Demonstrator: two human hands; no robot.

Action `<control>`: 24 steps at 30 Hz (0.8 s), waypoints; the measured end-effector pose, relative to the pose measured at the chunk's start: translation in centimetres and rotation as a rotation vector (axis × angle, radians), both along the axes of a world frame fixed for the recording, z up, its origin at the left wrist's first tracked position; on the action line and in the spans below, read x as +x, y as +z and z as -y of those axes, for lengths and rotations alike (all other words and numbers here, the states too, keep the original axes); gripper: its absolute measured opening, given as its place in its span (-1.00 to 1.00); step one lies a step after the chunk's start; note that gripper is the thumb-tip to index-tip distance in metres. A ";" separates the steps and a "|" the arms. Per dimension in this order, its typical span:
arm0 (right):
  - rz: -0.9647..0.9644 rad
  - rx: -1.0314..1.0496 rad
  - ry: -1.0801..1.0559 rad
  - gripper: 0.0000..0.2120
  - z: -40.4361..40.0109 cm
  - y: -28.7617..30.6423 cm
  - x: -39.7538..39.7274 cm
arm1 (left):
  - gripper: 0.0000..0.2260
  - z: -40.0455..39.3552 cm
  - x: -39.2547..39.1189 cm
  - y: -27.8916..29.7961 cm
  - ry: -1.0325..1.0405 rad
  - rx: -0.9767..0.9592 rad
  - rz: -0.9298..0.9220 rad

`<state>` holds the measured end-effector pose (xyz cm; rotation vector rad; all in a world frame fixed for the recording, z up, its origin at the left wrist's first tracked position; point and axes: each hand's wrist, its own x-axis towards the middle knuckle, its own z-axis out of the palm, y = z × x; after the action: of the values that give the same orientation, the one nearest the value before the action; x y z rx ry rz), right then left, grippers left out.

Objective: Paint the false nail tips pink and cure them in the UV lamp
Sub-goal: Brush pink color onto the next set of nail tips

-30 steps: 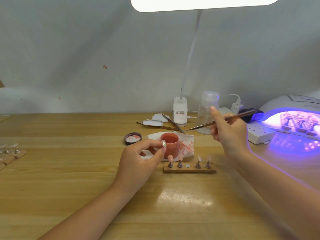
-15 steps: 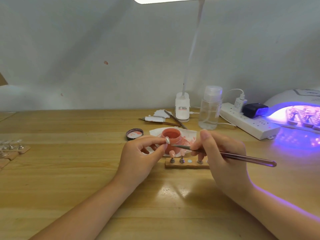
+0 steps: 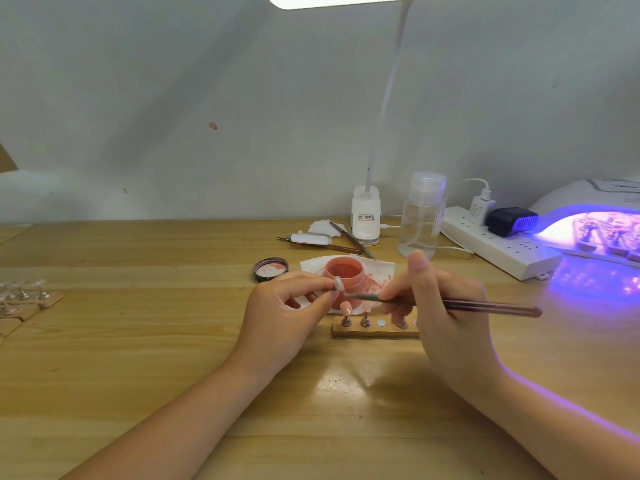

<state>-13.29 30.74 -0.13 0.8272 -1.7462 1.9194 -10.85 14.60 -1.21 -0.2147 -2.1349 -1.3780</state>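
My left hand pinches a small clear nail tip on its peg between thumb and forefinger, right in front of the open pink gel jar. My right hand grips a thin brush, and the brush point reaches the held tip. Below the hands lies a wooden nail holder with a pink-painted tip and further pegs, its right end hidden by my right hand. At the far right the UV lamp glows violet with holders inside.
The jar's lid lies left of the jar, which stands on a stained white wipe. Behind are spare tools, a desk lamp base, a clear bottle and a power strip. More nail holders lie at the left edge.
My right hand came down from near the bottle and brought the brush point to the tip in my left hand. The left hand stayed by the jar.
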 end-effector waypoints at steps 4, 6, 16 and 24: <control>0.008 -0.028 -0.061 -0.59 0.0 0.1 -0.1 | -0.79 0.0 0.0 0.0 0.000 -0.002 -0.004; 0.021 -0.024 -0.047 -0.58 0.1 0.1 0.0 | -0.76 0.0 0.0 0.0 0.000 0.008 -0.009; 0.128 -0.109 -0.006 -0.55 0.5 0.6 0.5 | -0.80 0.0 0.0 0.0 -0.027 0.064 -0.013; 0.133 -0.113 -0.016 -0.52 0.6 0.5 0.5 | -0.88 -0.1 -0.1 -0.1 -0.067 0.093 -0.008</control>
<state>-12.80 30.19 0.38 0.6571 -1.6945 2.0833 -10.98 14.74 -1.30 -0.2565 -2.0684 -1.5085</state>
